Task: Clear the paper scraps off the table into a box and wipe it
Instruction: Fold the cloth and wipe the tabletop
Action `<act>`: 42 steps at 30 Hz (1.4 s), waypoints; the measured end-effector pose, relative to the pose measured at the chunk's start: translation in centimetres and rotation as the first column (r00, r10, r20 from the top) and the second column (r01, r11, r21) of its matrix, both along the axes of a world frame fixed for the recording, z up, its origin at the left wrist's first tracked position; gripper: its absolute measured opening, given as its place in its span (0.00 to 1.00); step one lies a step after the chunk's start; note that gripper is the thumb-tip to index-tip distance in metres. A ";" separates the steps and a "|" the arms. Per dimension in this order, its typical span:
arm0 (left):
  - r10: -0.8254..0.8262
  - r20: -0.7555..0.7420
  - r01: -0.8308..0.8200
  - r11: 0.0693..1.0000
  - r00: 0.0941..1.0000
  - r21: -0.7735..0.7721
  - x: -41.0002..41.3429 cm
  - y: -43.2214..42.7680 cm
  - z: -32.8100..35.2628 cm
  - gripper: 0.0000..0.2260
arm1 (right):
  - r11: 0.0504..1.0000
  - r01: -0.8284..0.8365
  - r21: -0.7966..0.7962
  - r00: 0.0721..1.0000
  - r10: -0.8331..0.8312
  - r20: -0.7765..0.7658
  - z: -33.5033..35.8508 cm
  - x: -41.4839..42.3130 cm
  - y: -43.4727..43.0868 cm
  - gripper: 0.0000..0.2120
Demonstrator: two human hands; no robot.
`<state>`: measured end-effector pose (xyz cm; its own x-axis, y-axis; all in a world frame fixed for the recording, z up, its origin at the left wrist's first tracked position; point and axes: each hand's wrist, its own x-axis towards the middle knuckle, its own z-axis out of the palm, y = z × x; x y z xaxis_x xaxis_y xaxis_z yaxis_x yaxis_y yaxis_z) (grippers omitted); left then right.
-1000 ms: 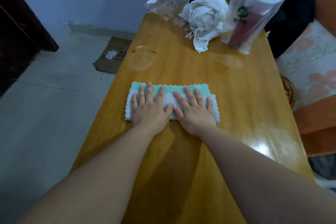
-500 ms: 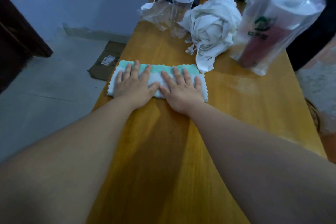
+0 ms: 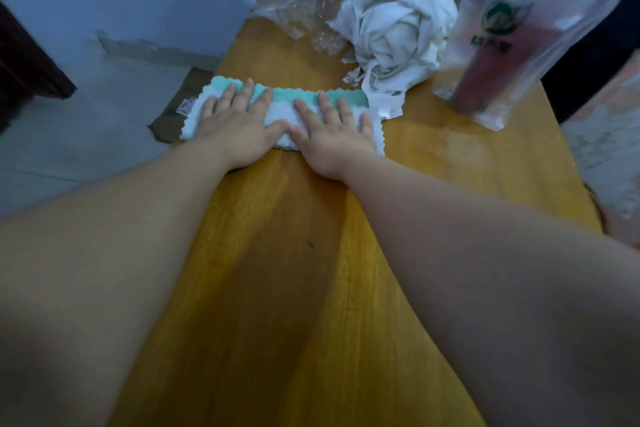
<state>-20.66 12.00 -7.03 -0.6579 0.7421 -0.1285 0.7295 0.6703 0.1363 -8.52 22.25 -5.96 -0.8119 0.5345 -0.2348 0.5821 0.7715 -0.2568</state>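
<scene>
Because the folded cloth (image 3: 282,114) under my flat, spread left hand (image 3: 239,128) and right hand (image 3: 332,135) is soft and light, I judge pressing palms, no closed grip, suits it at the desk's (image 3: 294,288) twelve o'clock end.

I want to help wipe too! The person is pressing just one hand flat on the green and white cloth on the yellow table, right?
Not quite. The head view shows both hands flat on the cloth: the left hand and the right hand, side by side. The rest is right: the cloth is green and white and lies on the yellow table.
</scene>
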 end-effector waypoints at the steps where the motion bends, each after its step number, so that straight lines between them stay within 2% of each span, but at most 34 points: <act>1: -0.009 0.007 0.009 1.000 1.000 -0.001 0.7 -0.6 0.2 0.31 | 1.000 0.011 -0.002 1.000 -0.011 0.000 0.1 0.8 -0.8 0.27; 9: -0.067 0.034 0.068 0.997 0.997 -0.028 7.1 -9.1 0.6 0.30 | 0.996 0.078 -0.045 0.997 -0.077 0.024 0.6 7.5 -9.8 0.27; 17: -0.097 0.057 0.099 0.995 0.994 -0.031 13.6 -21.1 1.2 0.29 | 0.991 0.099 -0.084 0.993 -0.093 0.077 1.2 14.2 -21.8 0.27; 24: -0.083 0.045 0.084 0.996 0.996 -0.018 18.2 -28.0 1.1 0.29 | 0.992 0.089 -0.086 0.993 -0.082 0.089 1.2 18.6 -28.6 0.27; 34: -0.003 -0.035 0.002 1.000 0.999 -0.022 24.8 -34.3 1.2 0.30 | 0.996 -0.007 -0.091 0.997 0.014 0.081 1.1 24.3 -34.0 0.27; 37: 0.062 -0.011 -0.062 0.998 0.998 -0.007 27.8 -34.7 1.5 0.31 | 0.995 -0.036 -0.089 0.997 0.042 0.071 1.2 26.6 -34.1 0.26; 42: 0.035 -0.030 -0.037 0.998 0.999 -0.048 32.3 -33.6 1.3 0.31 | 0.996 0.013 -0.087 0.998 -0.007 0.063 1.1 31.2 -33.7 0.30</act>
<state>11.64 -21.58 -5.74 -0.6881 0.7112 -0.1441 0.7079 0.7015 0.0818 22.69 -11.47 -4.84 -0.7890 0.5178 -0.3308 0.6067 0.7418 -0.2858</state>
